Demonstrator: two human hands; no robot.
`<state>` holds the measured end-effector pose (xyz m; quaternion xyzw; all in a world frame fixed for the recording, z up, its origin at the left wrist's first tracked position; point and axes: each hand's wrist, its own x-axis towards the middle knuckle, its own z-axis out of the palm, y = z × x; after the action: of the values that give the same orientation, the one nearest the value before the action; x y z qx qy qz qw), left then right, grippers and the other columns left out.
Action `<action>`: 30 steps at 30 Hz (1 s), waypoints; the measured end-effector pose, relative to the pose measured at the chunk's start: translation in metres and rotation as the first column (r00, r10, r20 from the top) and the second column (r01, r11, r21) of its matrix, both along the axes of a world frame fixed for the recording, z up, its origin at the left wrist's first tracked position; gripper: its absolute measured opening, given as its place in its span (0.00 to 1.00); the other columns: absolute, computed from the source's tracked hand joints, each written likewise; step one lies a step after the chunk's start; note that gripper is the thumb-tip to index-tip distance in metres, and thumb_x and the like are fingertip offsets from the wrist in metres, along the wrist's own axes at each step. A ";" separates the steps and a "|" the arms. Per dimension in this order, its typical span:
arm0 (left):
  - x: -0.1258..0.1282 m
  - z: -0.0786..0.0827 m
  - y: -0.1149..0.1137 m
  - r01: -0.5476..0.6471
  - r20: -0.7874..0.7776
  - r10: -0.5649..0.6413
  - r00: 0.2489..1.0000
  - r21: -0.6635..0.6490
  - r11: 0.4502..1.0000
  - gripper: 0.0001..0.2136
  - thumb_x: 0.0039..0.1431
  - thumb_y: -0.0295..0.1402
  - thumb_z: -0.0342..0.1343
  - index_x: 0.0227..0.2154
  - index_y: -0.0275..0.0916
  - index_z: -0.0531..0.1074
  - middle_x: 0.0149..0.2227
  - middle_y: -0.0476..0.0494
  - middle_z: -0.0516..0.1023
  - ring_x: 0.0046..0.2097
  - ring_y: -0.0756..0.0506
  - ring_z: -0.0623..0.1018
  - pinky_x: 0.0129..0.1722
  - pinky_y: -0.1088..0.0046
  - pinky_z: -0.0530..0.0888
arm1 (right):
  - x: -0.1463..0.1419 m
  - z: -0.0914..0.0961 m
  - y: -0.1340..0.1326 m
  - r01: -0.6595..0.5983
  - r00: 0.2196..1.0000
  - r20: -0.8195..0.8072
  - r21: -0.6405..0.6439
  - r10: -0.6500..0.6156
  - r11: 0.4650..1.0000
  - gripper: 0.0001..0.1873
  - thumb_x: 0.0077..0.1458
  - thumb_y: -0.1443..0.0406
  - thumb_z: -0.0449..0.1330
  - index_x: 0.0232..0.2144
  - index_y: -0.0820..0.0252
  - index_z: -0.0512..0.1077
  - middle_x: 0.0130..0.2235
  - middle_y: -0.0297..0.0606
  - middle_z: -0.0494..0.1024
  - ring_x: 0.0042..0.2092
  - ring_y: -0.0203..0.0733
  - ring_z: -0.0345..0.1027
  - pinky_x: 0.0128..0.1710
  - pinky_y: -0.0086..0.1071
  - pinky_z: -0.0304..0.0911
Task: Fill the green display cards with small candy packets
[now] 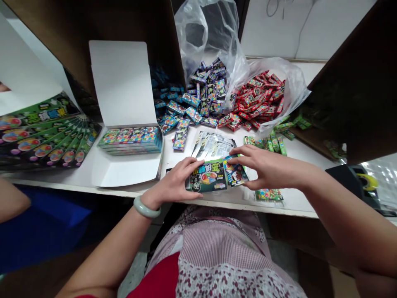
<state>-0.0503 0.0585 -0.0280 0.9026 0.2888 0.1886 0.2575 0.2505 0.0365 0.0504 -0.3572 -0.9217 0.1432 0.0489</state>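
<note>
My left hand (175,182) grips the left end of a dark green printed card sleeve (212,177), fingers at its upper edge and thumb along the lower. At the sleeve's right end my right hand (263,163) pinches a small blue candy box (235,171) between fingers and thumb. Whether the box sits inside the sleeve or beside it I cannot tell. Just behind them lies a fan of pale printed cards (214,142). Close to my right wrist is a clear-wrapped candy strip (269,194) near the table's front edge.
An open white carton (130,169) holds stacked candy packs (132,138). Behind lie heaps of blue (178,108), purple (211,89) and red boxes (260,97), with plastic bags (214,25). Green boxes (274,142) and a tape dispenser (350,182) are right; fanned sleeves (46,136) left, beside another person's arm.
</note>
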 end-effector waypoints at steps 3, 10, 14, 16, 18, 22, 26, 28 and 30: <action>-0.001 0.000 0.002 -0.038 0.035 0.037 0.999 0.019 0.999 0.42 0.46 0.42 0.67 0.63 0.42 0.54 0.55 0.35 0.62 0.55 0.35 0.67 0.55 0.52 0.68 | 0.002 0.008 0.000 0.060 0.998 -0.027 0.080 -0.058 0.995 0.29 0.49 0.63 0.64 0.54 0.61 0.66 0.55 0.51 0.66 0.55 0.55 0.60 0.53 0.48 0.62; 0.001 -0.003 0.000 -0.058 0.071 0.056 0.996 0.027 0.998 0.43 0.45 0.46 0.67 0.63 0.43 0.54 0.54 0.35 0.62 0.55 0.35 0.67 0.55 0.51 0.68 | -0.006 0.005 -0.010 0.120 0.993 -0.013 0.144 -0.119 0.982 0.27 0.49 0.61 0.65 0.51 0.61 0.66 0.54 0.52 0.65 0.53 0.57 0.59 0.51 0.50 0.62; 0.003 -0.006 -0.001 -0.046 0.056 0.042 0.998 0.059 0.997 0.45 0.44 0.47 0.67 0.63 0.43 0.53 0.55 0.35 0.61 0.56 0.34 0.66 0.56 0.50 0.67 | -0.008 0.000 -0.015 0.087 0.994 0.055 0.125 -0.095 0.988 0.25 0.49 0.61 0.65 0.49 0.62 0.67 0.53 0.52 0.66 0.53 0.57 0.60 0.51 0.49 0.62; 0.004 -0.006 -0.001 -0.037 0.048 0.035 0.998 0.054 0.998 0.45 0.45 0.47 0.66 0.64 0.43 0.53 0.55 0.35 0.61 0.56 0.33 0.66 0.56 0.50 0.67 | -0.008 -0.001 -0.017 0.092 0.991 0.085 0.132 -0.104 0.987 0.25 0.49 0.61 0.65 0.49 0.63 0.67 0.53 0.52 0.66 0.52 0.57 0.60 0.51 0.48 0.62; 0.004 -0.006 -0.001 -0.036 0.047 0.033 0.998 0.046 0.998 0.44 0.45 0.47 0.66 0.64 0.43 0.53 0.56 0.35 0.61 0.57 0.33 0.66 0.56 0.50 0.67 | -0.009 -0.001 -0.017 0.106 0.988 0.094 0.141 -0.120 0.984 0.25 0.49 0.60 0.65 0.49 0.63 0.67 0.53 0.53 0.65 0.52 0.57 0.60 0.51 0.49 0.62; 0.005 -0.006 -0.002 -0.024 0.052 0.022 0.998 0.048 0.999 0.45 0.44 0.47 0.67 0.64 0.42 0.53 0.55 0.34 0.61 0.56 0.33 0.66 0.56 0.50 0.67 | -0.010 -0.001 -0.018 0.086 0.993 0.072 0.100 -0.093 0.991 0.25 0.49 0.60 0.65 0.48 0.64 0.67 0.52 0.53 0.66 0.52 0.56 0.60 0.51 0.47 0.61; 0.006 -0.008 -0.004 -0.016 0.053 0.015 0.998 0.023 1.000 0.45 0.45 0.46 0.67 0.64 0.42 0.52 0.55 0.35 0.61 0.56 0.34 0.66 0.55 0.51 0.68 | -0.006 -0.001 -0.021 0.097 0.995 0.024 0.034 -0.098 0.995 0.26 0.47 0.58 0.66 0.47 0.61 0.67 0.51 0.50 0.67 0.51 0.55 0.60 0.50 0.47 0.63; 0.007 -0.008 -0.006 -0.019 0.050 0.018 0.999 0.016 1.000 0.45 0.45 0.46 0.67 0.64 0.42 0.52 0.55 0.34 0.61 0.56 0.34 0.66 0.55 0.52 0.68 | -0.006 0.000 -0.023 0.118 0.993 0.013 0.018 -0.118 0.993 0.25 0.47 0.58 0.67 0.45 0.61 0.67 0.49 0.50 0.67 0.51 0.55 0.60 0.49 0.47 0.63; 0.008 -0.007 -0.007 0.001 0.045 -0.002 0.999 0.021 1.000 0.45 0.44 0.47 0.67 0.64 0.42 0.52 0.55 0.34 0.61 0.56 0.34 0.66 0.55 0.51 0.68 | -0.006 0.000 -0.025 0.107 0.994 0.006 0.002 -0.107 0.994 0.24 0.46 0.59 0.67 0.45 0.61 0.68 0.49 0.49 0.68 0.51 0.55 0.61 0.49 0.47 0.63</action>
<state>-0.0422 0.0510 -0.0346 0.9010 0.2800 0.2117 0.2549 0.2441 0.0120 0.0503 -0.4064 -0.9016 0.1383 0.0541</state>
